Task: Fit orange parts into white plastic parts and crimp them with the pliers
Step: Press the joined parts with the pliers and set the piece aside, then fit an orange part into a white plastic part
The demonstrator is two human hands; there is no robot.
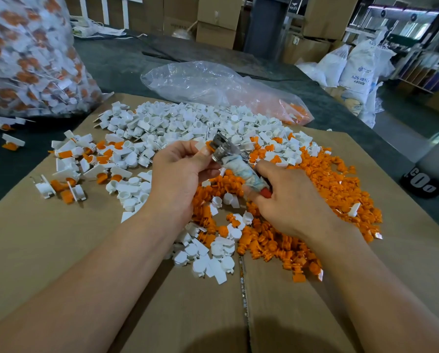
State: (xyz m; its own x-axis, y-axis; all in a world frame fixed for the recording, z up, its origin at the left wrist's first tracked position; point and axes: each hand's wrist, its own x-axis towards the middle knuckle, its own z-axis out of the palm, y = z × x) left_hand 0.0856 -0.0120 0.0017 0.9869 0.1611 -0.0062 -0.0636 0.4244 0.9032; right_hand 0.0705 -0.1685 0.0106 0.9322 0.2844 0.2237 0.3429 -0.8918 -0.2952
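Note:
My right hand grips the cloth-wrapped handles of the pliers, whose metal jaws point up and left. My left hand pinches a white plastic part with an orange insert right at the jaws. Below and to the right of both hands spreads a heap of loose orange parts. A wide heap of white plastic parts lies behind the hands. Fitted white-and-orange pieces lie scattered at the left.
Everything rests on flattened brown cardboard over a dark table. A big clear bag of assembled pieces stands at the far left. A nearly empty clear bag lies behind the piles. Cardboard boxes and white sacks stand beyond.

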